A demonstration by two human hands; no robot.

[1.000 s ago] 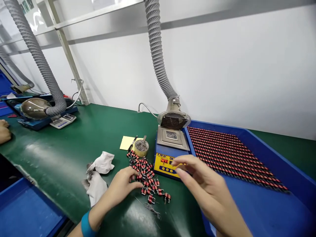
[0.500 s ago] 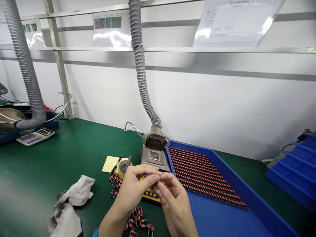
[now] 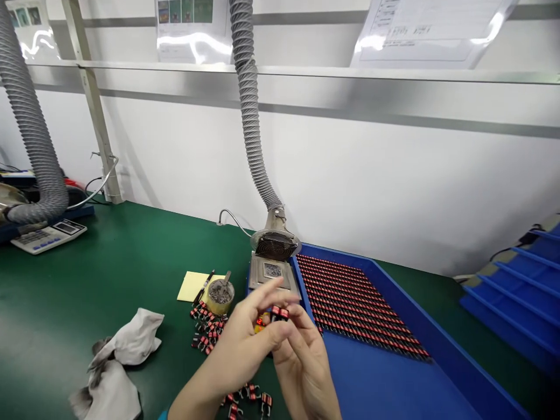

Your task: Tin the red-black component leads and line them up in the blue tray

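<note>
Held in front of the solder pot is a small red-and-black component (image 3: 279,314), pinched between my two hands. My left hand (image 3: 247,332) is closed on it from the left, thumb below and fingers above. From the right, my right hand (image 3: 304,353) grips it with thumb and fingertips. Loose components of the same kind lie in a pile (image 3: 207,328) left of my hands and in another pile (image 3: 249,399) below them. The solder pot (image 3: 272,270), a metal plate with a shiny square well, stands just beyond my fingers. A yellow unit with a lit red display is mostly hidden behind my hands.
A blue tray (image 3: 376,379) on the right holds dense rows of components (image 3: 359,303). An extraction hose (image 3: 249,116) hangs over the pot. Left stand a tub of grey material (image 3: 220,297), a yellow notepad (image 3: 190,286) and white gloves (image 3: 126,344). Blue racks (image 3: 520,297) sit far right.
The component has turned up into view between my fingers, and my left fingers have lifted and spread a little. The view has tilted slightly downward.
</note>
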